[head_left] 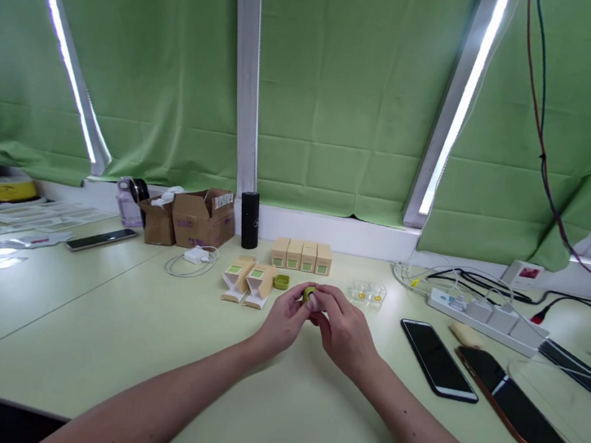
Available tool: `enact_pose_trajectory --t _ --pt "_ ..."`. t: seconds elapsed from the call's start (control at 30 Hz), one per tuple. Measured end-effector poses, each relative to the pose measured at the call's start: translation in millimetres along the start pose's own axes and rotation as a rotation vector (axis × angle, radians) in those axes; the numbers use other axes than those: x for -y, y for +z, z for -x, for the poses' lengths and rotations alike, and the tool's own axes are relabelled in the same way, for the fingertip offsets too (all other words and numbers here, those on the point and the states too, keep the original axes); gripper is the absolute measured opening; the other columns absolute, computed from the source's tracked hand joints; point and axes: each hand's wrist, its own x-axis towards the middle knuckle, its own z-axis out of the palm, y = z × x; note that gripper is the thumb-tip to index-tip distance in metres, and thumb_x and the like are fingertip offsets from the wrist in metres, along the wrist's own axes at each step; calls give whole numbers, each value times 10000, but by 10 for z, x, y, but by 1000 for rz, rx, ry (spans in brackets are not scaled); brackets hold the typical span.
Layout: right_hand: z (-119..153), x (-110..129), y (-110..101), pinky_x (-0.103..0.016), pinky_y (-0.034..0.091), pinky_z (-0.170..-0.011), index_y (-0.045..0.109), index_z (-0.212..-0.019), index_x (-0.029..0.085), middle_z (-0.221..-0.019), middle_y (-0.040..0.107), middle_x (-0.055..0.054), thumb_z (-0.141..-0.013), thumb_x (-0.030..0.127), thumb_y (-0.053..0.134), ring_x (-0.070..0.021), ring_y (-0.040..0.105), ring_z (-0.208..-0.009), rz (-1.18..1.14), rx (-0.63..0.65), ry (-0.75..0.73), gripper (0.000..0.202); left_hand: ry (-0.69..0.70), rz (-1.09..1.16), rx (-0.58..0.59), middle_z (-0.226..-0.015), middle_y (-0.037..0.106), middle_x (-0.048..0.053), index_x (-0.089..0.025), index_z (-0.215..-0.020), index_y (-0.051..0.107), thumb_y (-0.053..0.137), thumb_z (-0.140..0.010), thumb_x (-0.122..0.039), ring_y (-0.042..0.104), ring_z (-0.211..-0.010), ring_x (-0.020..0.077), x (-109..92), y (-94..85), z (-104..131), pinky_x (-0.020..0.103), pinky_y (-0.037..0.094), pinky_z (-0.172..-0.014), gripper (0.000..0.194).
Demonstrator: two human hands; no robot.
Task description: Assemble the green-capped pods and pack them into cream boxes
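My left hand and my right hand meet above the middle of the table. Between their fingertips is a small olive-green piece with something whitish against it; the fingers cover most of it, so its kind does not show. Just behind my left hand lies a small green square case. Two opened cardboard boxes with green labels rest to the left of it. Farther back, several closed small cardboard boxes stand in a row. Two clear little containers with yellow bits sit beyond my right hand.
Phones lie at the right, near a white power strip with plugs and tangled cables. A black cylinder, a brown carton and a white charger with its cable are at the back left. Another phone lies farther left.
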Motion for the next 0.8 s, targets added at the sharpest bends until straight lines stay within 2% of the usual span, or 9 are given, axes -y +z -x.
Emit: enact_pose_trajectory --t 0.13,0.27,0.43,0.6,0.8 --pt "-26 21 -8 -347 629 -723 563 -1210 183 -1213 691 -152 -970 77 487 -242 730 -984 28 -8 -13 274 23 -9 -29 -1093 713 110 -151 -1224 644 708 -901 -538 676 -908 204 -15 33 -4 339 579 -822 508" --pt "-39 27 -10 -340 619 -713 556 -1193 190 -1204 685 -150 -937 43 474 -242 725 -975 45 1 -22 307 51 -33 -48 -1072 692 105 -155 -1228 626 692 -912 -546 627 -819 164 -5 57 6 302 544 -750 507" --pt "-41 24 -7 -350 618 -721 548 -1198 180 -1206 679 -160 -928 29 468 -254 722 -975 63 5 -34 319 93 -50 -70 -979 664 71 -167 -1258 592 657 -942 -539 588 -771 144 37 87 18 289 530 -730 493" --pt "-42 15 3 -360 619 -734 547 -1201 180 -1230 675 -168 -941 37 457 -263 717 -1000 79 6 -40 310 130 -86 -103 -985 662 69 -184 -1269 582 618 -963 -541 594 -786 159 83 105 12 310 547 -767 471" --pt "-75 37 -15 -362 621 -743 548 -1205 179 -1211 685 -173 -965 59 440 -263 721 -1005 87 -7 -50 289 146 -125 -123 -1042 650 81 -186 -1286 555 561 -997 -531 615 -902 187 86 127 38 321 551 -831 450"
